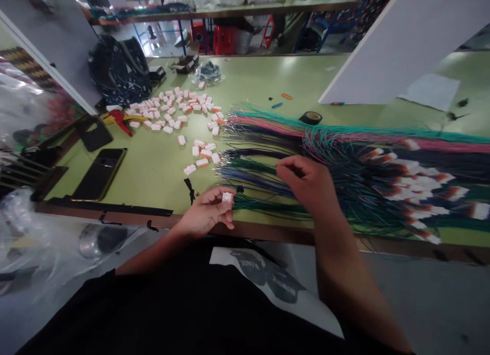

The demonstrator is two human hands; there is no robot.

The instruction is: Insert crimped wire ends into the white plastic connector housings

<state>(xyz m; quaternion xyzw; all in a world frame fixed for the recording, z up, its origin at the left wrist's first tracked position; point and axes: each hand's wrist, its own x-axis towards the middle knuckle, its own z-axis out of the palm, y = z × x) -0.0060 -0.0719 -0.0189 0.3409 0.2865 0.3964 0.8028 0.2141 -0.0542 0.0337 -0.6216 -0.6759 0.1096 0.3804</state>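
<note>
Near the table's front edge, my left hand (209, 212) pinches a small white and orange wire connector (227, 197) between thumb and fingers. Green wires (264, 203) lie just right of it. My right hand (306, 179) is above the bundles of wires, fingers curled and pressed together; whatever they hold, if anything, is hidden. Under and beside that hand run blue wires (248, 175) and black wires (264, 152), their bare ends pointing left. Loose connectors (202, 162) lie beyond my left hand, and a larger pile of connectors (168, 110) spreads farther back.
Connectors with wires attached (413, 184) are heaped at right. Pink wires (275, 128) and teal wires (283, 113) stretch along behind. A phone (100, 174), red and yellow pliers (124, 121) and a dark bag (118, 72) are at left. Black tape (311, 118) sits behind the wires.
</note>
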